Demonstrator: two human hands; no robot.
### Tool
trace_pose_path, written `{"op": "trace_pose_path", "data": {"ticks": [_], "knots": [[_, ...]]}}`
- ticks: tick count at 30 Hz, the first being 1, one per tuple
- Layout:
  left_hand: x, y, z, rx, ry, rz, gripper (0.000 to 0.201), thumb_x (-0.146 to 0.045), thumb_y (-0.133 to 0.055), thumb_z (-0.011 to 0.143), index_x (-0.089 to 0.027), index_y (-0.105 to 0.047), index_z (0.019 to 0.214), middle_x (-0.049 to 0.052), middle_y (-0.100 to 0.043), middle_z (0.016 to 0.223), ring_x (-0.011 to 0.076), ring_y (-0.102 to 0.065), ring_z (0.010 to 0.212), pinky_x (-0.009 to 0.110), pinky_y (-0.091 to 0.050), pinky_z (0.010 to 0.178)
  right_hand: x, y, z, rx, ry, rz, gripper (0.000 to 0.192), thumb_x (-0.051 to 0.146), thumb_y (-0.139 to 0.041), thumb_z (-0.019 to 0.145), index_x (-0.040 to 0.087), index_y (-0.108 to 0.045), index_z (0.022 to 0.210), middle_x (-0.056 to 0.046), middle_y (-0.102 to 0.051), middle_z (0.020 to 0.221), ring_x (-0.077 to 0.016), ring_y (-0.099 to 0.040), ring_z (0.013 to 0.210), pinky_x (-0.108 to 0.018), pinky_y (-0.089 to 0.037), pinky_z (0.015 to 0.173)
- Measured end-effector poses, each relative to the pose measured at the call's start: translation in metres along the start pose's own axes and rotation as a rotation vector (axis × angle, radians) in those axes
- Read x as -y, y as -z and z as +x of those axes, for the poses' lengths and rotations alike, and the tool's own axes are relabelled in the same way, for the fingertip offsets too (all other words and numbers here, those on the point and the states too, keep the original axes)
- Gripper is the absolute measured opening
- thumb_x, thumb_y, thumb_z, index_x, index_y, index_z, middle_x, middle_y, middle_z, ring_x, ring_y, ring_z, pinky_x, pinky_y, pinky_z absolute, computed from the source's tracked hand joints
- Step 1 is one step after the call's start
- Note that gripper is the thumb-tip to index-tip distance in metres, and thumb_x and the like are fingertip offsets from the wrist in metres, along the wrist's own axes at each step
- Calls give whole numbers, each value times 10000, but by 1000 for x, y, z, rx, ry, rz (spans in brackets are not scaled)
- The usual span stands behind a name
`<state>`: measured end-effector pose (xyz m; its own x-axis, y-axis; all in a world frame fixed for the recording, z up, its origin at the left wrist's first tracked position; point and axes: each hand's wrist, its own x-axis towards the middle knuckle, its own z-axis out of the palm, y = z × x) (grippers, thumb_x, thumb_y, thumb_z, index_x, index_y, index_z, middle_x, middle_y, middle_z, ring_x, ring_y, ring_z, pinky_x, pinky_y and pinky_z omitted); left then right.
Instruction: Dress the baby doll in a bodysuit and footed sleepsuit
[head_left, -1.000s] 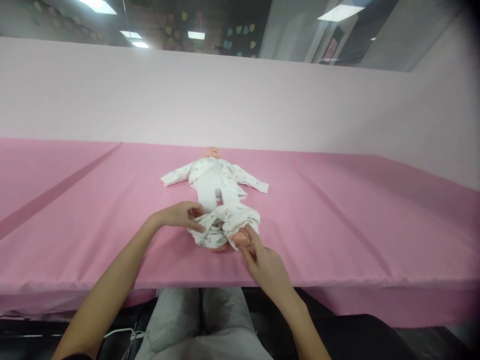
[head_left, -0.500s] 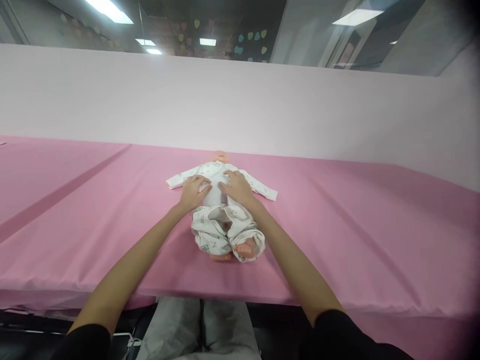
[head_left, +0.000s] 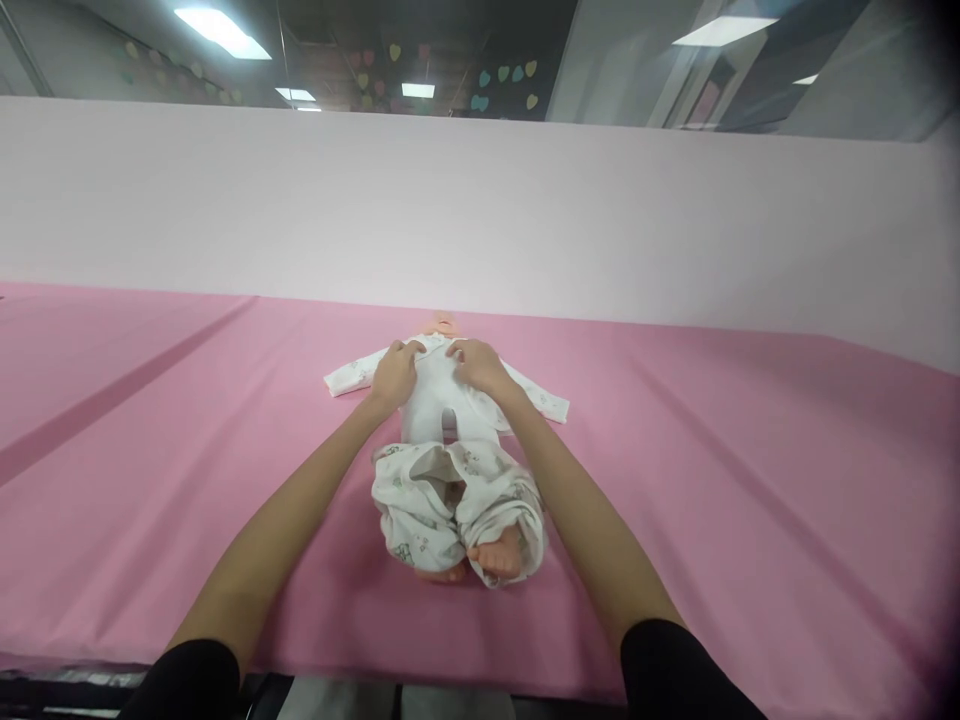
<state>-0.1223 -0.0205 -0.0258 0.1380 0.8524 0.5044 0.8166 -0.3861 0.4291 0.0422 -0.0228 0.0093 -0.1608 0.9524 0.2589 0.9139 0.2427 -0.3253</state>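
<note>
Pink table, one doll, two hands

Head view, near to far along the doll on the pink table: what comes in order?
Bare doll feet → bunched printed white trousers → plain white bodysuit → left hand and right hand on the open printed jacket → doll's head.

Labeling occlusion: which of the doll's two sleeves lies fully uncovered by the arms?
The sleeve by the left hand: it lies whole on the pink cloth. The other sleeve is partly under the right forearm.
</note>
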Motion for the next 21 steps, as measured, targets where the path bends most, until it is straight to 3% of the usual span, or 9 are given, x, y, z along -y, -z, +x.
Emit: {"op": "trace_pose_path", "data": {"ticks": [3, 6, 9, 12, 14, 16, 18, 21], "knots": [[14, 15, 12, -67, 36, -59, 367, -120, -304, 881, -197, -618, 1056, 95, -551, 978, 204, -574, 887, 330, -439, 845, -27, 28, -4, -37, -43, 247, 317, 62, -513, 675, 139, -678, 934, -64, -663, 881, -159, -575, 769, -247, -427, 674], [33, 34, 22, -67, 133, 18, 346, -154, -333, 870, -201, -663, 960, 94, -578, 981, 217, -575, 909, 338, -444, 827, -66, 51, -9, 19, -106, 486, 331, 98, -505, 656, 132, -686, 931, -56, -657, 779, -127, -533, 641, -230, -401, 562], [49, 48, 27, 117, 240, 156, 328, -164, -392, 827, -213, -703, 918, 77, -629, 1032, 220, -583, 915, 319, -451, 784, -106, 60, -11, 24, -285, 487, 419, 80, -503, 629, 113, -670, 1011, -68, -634, 735, -125, -517, 595, -232, -405, 523], [47, 56, 28, 364, 310, 357, 317, -202, -438, 820, -239, -706, 984, 85, -622, 1124, 245, -590, 939, 340, -453, 781, -128, 61, -11, 90, -452, 316, 453, 67, -518, 641, 93, -634, 1079, -110, -656, 812, -164, -574, 663, -274, -455, 583], [32, 60, 26, 438, 254, 502, 324, -250, -449, 843, -234, -681, 1069, 116, -587, 1176, 286, -572, 1004, 384, -446, 817, -124, 62, -10, 150, -454, 192, 449, 101, -549, 674, 110, -613, 1117, -126, -665, 906, -190, -599, 724, -291, -455, 613], [6, 64, 20, 384, 102, 576, 342, -284, -441, 871, -212, -648, 1133, 132, -557, 1212, 308, -528, 1088, 406, -425, 870, -105, 66, -11, 151, -361, 91, 403, 161, -572, 708, 143, -619, 1107, -120, -653, 1003, -208, -604, 804, -285, -439, 625], [-22, 67, 9, 369, -40, 444, 343, -307, -387, 908, -231, -647, 1119, 100, -566, 1199, 258, -552, 1040, 359, -433, 848, -76, 70, -15, 154, -210, 36, 299, 205, -574, 734, 168, -646, 1021, -98, -648, 1017, -210, -597, 834, -272, -420, 614], [-55, 67, -12, 713, -239, 128, 313, -394, -410, 909, -263, -677, 1007, 47, -633, 1062, 207, -587, 927, 299, -440, 778, -30, 67, -27, 411, 128, 87, 113, 228, -585, 736, 201, -659, 818, -37, -649, 847, -173, -578, 730, -254, -387, 575]]}}
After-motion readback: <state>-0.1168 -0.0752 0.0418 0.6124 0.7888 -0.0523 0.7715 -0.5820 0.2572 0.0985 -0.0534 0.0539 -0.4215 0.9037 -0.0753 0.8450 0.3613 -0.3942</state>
